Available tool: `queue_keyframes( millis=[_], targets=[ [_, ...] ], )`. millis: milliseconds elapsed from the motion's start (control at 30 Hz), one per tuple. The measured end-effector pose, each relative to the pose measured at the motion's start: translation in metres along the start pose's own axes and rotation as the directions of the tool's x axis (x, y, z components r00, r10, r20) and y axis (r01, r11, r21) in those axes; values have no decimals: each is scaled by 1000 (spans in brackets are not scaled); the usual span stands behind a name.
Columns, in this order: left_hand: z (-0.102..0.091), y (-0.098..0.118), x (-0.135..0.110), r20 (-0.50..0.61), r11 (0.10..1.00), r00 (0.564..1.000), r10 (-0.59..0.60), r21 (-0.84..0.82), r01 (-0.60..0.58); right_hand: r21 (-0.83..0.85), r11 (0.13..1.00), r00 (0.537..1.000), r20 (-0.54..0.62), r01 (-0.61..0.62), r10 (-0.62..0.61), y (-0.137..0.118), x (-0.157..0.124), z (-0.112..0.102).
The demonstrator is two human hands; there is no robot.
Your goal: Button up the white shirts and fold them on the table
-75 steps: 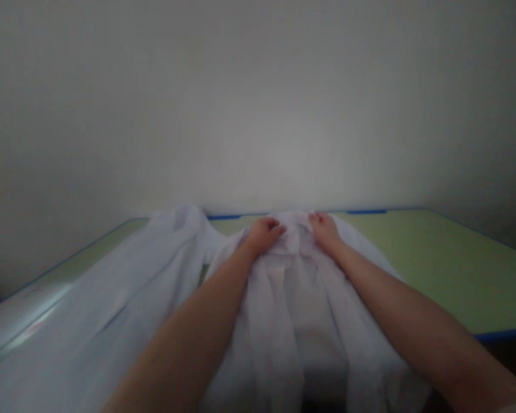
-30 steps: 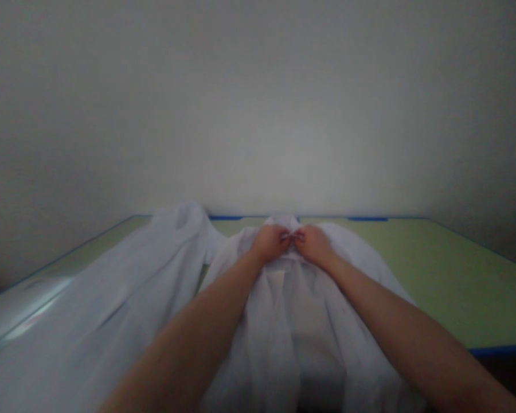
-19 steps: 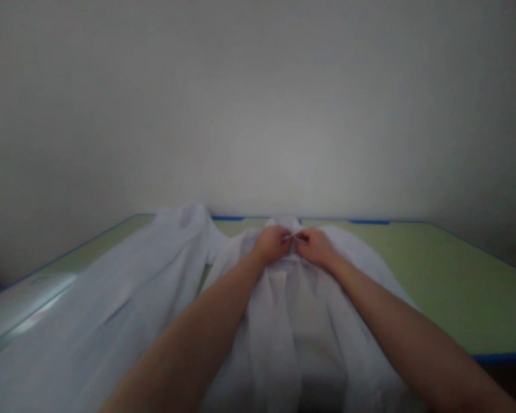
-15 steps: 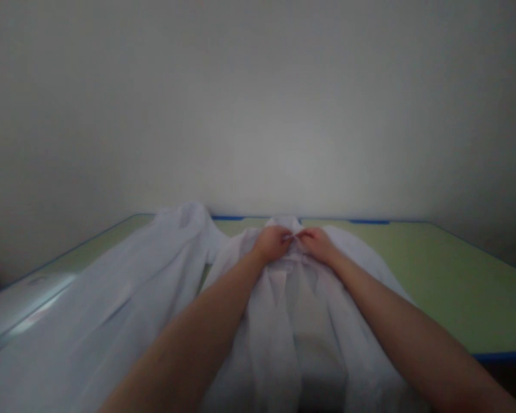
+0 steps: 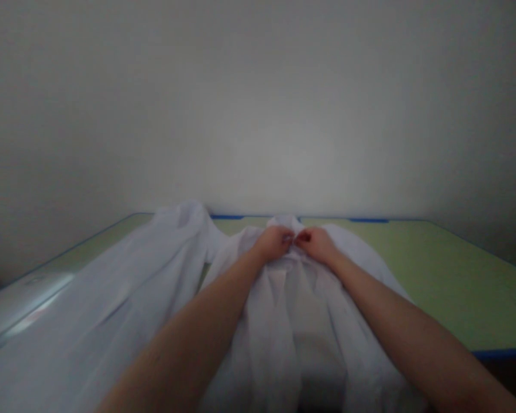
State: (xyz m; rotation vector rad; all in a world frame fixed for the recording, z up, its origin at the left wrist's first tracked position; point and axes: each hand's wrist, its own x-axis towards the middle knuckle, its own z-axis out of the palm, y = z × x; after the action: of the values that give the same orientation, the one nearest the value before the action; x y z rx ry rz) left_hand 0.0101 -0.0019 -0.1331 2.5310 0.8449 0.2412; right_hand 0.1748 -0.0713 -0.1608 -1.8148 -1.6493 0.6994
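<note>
Shirt [image 5: 301, 310] on desk [image 5: 434, 269], long axis running away. Left hand [image 5: 273, 244], right hand [image 5: 318, 245] together at far end, both pinched tight on it.

The whole view is soft and dim. At twelve o'clock the left hand [image 5: 272, 244] and right hand [image 5: 319, 245] pinch the top fold of the white garment [image 5: 301, 321]. What sits between the fingertips is too small and blurred to tell. Both forearms run off at six o'clock, and cloth spills past seven, hiding the table [image 5: 447, 275] there.
</note>
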Motion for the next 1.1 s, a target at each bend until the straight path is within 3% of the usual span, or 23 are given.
queue_keyframes(
  millis=[267,567,833,1100],
  targets=[
    [4,2,7,44,938,978,-204,-277,208,-151,981,989,-61,124,-135,-9,-5,-5],
    [6,-4,9,57,930,974,-218,-289,226,-194,962,980,-12,192,-198,-11,-3,-6],
    [2,-8,7,84,922,972,-220,-307,235,-98,979,983,-3,180,-181,-11,-3,-6],
    [2,-6,9,83,906,958,-275,-311,287,-201,960,980,2,193,-197,-15,-3,-8]
  ],
)
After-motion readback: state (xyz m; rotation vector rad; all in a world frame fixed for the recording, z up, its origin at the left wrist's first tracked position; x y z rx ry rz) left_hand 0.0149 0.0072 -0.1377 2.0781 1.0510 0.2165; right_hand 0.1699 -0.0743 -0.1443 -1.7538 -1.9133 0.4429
